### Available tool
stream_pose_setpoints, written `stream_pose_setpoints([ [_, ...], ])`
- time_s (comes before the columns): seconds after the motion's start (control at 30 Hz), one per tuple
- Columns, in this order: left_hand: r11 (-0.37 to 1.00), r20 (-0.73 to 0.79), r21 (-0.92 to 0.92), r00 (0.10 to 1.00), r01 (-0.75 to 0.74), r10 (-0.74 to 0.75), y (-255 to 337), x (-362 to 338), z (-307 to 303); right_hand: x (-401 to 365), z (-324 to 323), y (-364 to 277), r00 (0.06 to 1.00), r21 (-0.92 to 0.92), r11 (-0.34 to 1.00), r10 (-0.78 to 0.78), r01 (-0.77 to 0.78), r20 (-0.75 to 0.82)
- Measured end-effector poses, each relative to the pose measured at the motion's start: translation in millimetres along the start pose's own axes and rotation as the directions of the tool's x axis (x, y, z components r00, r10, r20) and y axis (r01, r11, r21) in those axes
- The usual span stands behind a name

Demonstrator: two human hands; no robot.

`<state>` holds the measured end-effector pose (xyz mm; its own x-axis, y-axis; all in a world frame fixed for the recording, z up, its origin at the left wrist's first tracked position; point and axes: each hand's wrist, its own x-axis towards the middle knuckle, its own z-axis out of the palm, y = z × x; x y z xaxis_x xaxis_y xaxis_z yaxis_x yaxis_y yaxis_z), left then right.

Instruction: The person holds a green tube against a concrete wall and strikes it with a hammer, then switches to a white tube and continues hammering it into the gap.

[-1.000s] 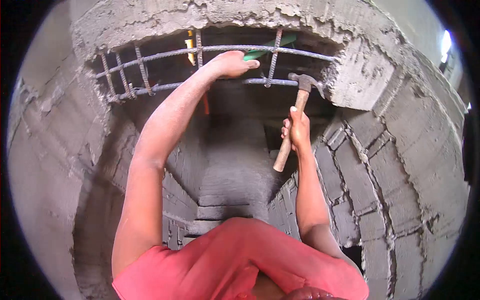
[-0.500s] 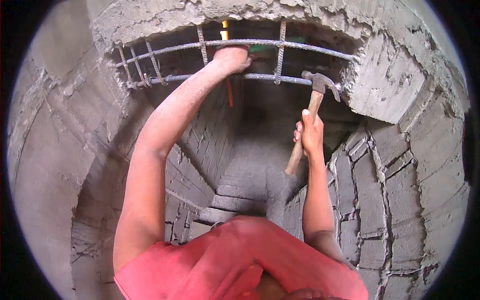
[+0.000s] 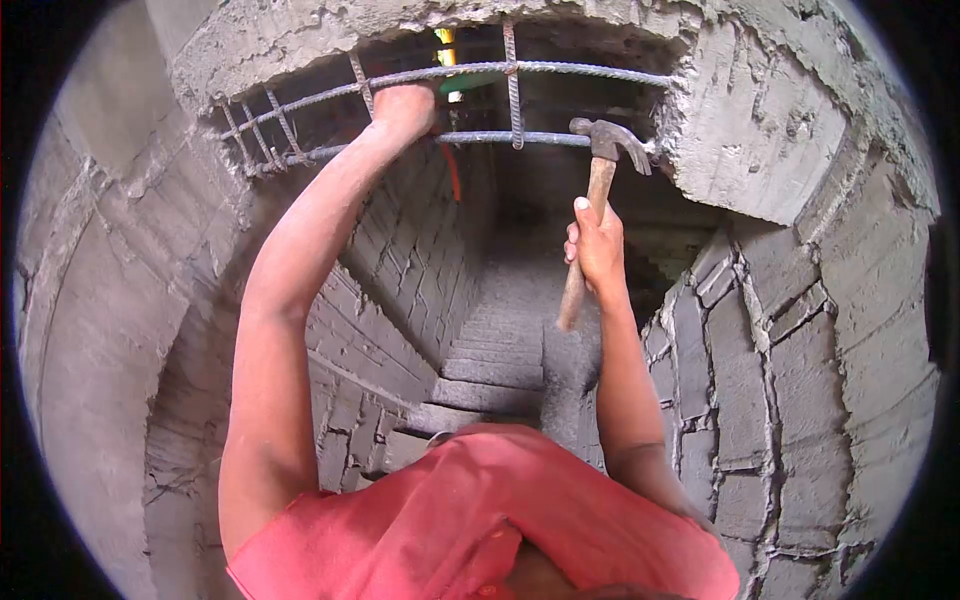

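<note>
My right hand [image 3: 597, 243] is wrapped round the wooden handle of a claw hammer [image 3: 601, 172], thumb along the grip. The hammer stands nearly upright, its metal head overlapping the right end of the lower rebar [image 3: 550, 139]. My left hand [image 3: 405, 108] reaches up into the rough opening at the upper rebar [image 3: 580, 69], close to a short cross bar [image 3: 359, 82]. Its fingers are hidden inside the gap, and I cannot tell what they hold. Just right of it, a green piece [image 3: 470, 84] and a yellow upright piece [image 3: 446, 45] show behind the bars.
Broken concrete [image 3: 745, 130] borders the opening on the right, with a ragged edge [image 3: 420, 22] above. Rough block walls [image 3: 800, 390] rise on both sides. Concrete steps [image 3: 490, 372] descend below my arms. An orange strip [image 3: 453, 175] hangs under the bars.
The view has shifted, so the bars and both hands appear farther left and slightly higher. More of the steps shows. The hammer stays in my right hand, its head still by the lower rebar.
</note>
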<state>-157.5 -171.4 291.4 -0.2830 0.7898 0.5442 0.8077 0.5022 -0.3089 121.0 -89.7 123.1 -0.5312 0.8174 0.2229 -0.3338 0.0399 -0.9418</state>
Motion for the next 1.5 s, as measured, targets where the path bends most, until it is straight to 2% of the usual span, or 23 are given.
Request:
stream_pose_setpoints([
  [0.1,0.999,-0.059,0.009,0.997,0.041,-0.04,0.0,1.6,3.5,2.3,-3.4,3.5,1.0,0.002,1.0,0.001,-0.001,0.007],
  [0.27,0.999,0.075,0.025,0.997,-0.038,0.036,-4.8,1.4,1.1,6.2,-8.4,9.2,1.0,-0.014,1.0,-0.019,0.019,0.022],
  [0.3,1.0,0.15,0.024,0.989,-0.002,-0.001,-2.4,4.1,-7.2,6.3,-9.0,9.1,0.999,-0.001,1.0,-0.019,0.019,0.031],
  [0.4,0.997,0.085,0.061,0.996,0.036,-0.041,-8.6,13.9,8.6,4.2,-6.8,5.6,1.0,-0.009,1.0,-0.013,0.013,0.025],
  [0.43,0.996,0.154,0.009,0.984,0.088,-0.089,-9.0,17.7,8.2,2.8,-6.7,3.4,1.0,-0.026,1.0,-0.013,0.014,0.018],
  [0.47,0.998,0.091,0.062,0.996,0.012,-0.017,-19.8,23.9,25.0,5.0,-8.2,7.2,1.0,-0.03,1.0,0.0,0.0,0.004],
  [0.53,0.999,0.014,-0.044,1.0,0.02,-0.02,-24.0,23.7,35.9,10.5,-11.0,15.1,0.999,-0.045,0.998,-0.041,0.042,0.022],
  [0.6,0.999,0.113,0.05,0.994,-0.011,0.005,-24.2,22.1,32.1,12.1,-12.9,14.6,0.999,-0.054,0.998,-0.033,0.034,0.02],
  [0.63,0.994,0.192,0.081,0.98,-0.075,0.058,-26.1,21.8,28.6,13.8,-13.5,14.5,0.999,-0.059,0.998,-0.025,0.026,0.03],
  [0.73,0.998,0.102,0.071,0.995,-0.001,-0.006,-24.3,26.2,29.3,12.1,-16.3,11.1,0.998,-0.074,0.996,-0.043,0.046,0.046],
  [0.77,0.999,0.046,0.014,0.998,0.037,-0.037,-37.0,40.2,53.6,11.3,-16.5,11.4,0.999,-0.057,0.998,-0.032,0.034,0.043],
  [0.8,0.999,0.042,0.016,0.998,0.048,-0.049,-41.6,50.9,68.6,11.2,-14.4,10.5,0.999,-0.039,0.999,-0.023,0.024,0.047],
  [0.87,0.997,0.145,0.066,0.989,-0.037,0.027,-53.8,57.7,82.4,7.3,-12.8,6.8,0.999,-0.065,0.998,-0.002,0.004,0.036],
  [0.93,0.996,0.175,0.026,0.98,0.086,-0.09,-27.5,40.2,37.6,8.6,-11.3,8.5,1.0,-0.119,0.993,-0.013,0.014,0.012],
  [1.1,0.99,0.152,-0.024,0.979,0.138,-0.133,-21.1,45.0,38.7,8.8,-7.3,12.0,0.998,-0.118,0.991,-0.055,0.057,0.014],
  [1.2,0.988,0.136,-0.031,0.98,0.154,-0.149,-26.6,40.8,32.6,7.3,-4.0,13.1,0.997,-0.107,0.992,-0.068,0.065,-0.023],
  [1.27,0.997,0.305,0.037,0.949,0.069,-0.077,-22.2,33.8,23.4,9.1,0.0,16.1,0.996,-0.11,0.99,-0.087,0.084,-0.02],
  [1.3,0.992,0.295,-0.032,0.95,0.122,-0.108,-19.2,32.8,17.9,10.3,1.0,16.1,0.995,-0.078,0.992,-0.102,0.101,-0.002],
  [1.33,0.993,0.292,-0.033,0.951,0.116,-0.101,-17.4,31.8,13.8,11.2,-0.2,16.0,0.993,-0.049,0.992,-0.117,0.118,0.011],
  [1.4,0.988,0.193,-0.072,0.974,0.133,-0.117,-19.5,31.5,20.8,6.7,3.3,10.3,0.991,-0.064,0.988,-0.137,0.137,0.0],
  [1.43,0.977,0.246,-0.151,0.963,0.153,-0.113,-21.3,34.4,23.2,6.6,4.8,7.6,0.992,-0.019,0.991,-0.129,0.13,0.009],
  [1.47,0.977,0.25,-0.155,0.963,0.146,-0.104,-19.9,36.4,23.6,5.1,7.1,5.7,0.993,0.026,0.993,-0.119,0.119,0.019],
  [1.5,0.994,0.216,-0.071,0.974,0.088,-0.071,-18.5,37.8,25.1,1.0,10.3,3.0,0.988,0.071,0.986,-0.154,0.153,0.018],
])
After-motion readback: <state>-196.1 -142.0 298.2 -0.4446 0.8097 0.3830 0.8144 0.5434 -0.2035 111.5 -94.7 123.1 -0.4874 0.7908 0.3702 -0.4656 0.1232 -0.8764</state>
